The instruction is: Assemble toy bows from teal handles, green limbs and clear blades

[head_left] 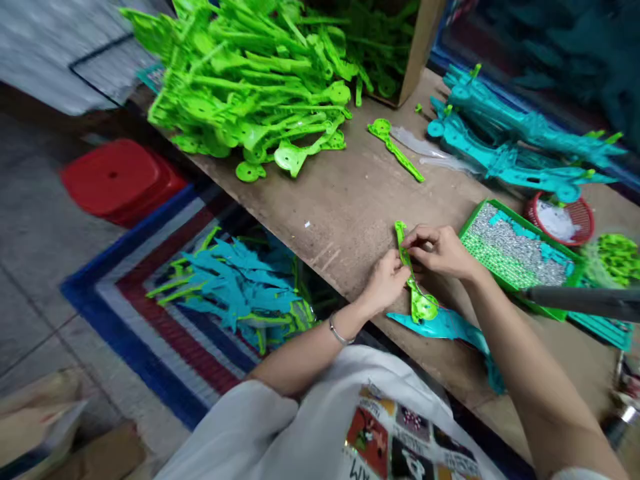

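I am at the fitting step, I judge: both my hands work on one green plastic piece [411, 280] at the near edge of the worktop [340, 207]. My left hand [387, 280] has its fingers closed around the piece's left side, near the middle of its length. My right hand [437, 250] pinches its upper end between thumb and fingertips. The piece runs from between my fingers down to its round end, which lies just on a teal part [450, 327] beneath my right wrist. Next, I think, the move calls for a steady left hold while the right fingers press or seat something small at the top; what that is I cannot tell. A green tray of small metal bits [515, 250] sits just beside my right hand, and the green pile [250, 87] is well apart, at the far end.
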Available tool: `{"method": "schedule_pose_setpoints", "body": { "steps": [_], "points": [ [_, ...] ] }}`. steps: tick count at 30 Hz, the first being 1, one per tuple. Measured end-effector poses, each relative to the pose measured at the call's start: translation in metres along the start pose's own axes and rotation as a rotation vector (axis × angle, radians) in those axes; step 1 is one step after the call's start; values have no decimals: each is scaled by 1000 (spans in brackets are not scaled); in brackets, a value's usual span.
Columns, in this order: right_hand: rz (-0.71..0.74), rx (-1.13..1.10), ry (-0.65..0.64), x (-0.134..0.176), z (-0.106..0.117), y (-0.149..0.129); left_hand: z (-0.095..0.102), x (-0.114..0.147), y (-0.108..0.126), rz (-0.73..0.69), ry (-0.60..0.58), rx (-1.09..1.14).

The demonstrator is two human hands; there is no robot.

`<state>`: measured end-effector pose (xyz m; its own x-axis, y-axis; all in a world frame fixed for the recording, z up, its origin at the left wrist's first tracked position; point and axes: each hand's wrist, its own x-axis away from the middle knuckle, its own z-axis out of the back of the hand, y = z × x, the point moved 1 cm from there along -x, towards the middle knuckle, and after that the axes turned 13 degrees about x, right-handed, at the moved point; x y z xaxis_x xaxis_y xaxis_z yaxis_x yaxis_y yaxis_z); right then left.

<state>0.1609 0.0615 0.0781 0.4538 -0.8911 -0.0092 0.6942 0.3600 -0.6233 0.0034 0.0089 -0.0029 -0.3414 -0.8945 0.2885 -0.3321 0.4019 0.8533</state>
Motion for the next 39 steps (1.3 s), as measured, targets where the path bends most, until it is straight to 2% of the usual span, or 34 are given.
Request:
{"method": "schedule_pose_setpoints", "body": {
  "steps": [6, 11, 17, 26, 31, 39],
  "points": [
    [-93, 0, 4, -4, -8, -2, -5, 3, 6, 63, -24, 138],
    [-164, 42, 11, -5, -7, -10, -2, 3, 6, 60, 31, 43],
    [-289, -17, 36, -7, -11, -9, 0, 3, 4, 36, 33, -2],
    [-159, 141, -15, -5, 0, -24, 0, 3, 5, 35, 31, -18],
    [-174, 217, 56, -4, -7, -27, 0, 3, 7, 23, 24, -46],
    [-192, 223, 62, -3, -9, -31, 1, 5, 7, 19, 19, -70]
  ]
}}
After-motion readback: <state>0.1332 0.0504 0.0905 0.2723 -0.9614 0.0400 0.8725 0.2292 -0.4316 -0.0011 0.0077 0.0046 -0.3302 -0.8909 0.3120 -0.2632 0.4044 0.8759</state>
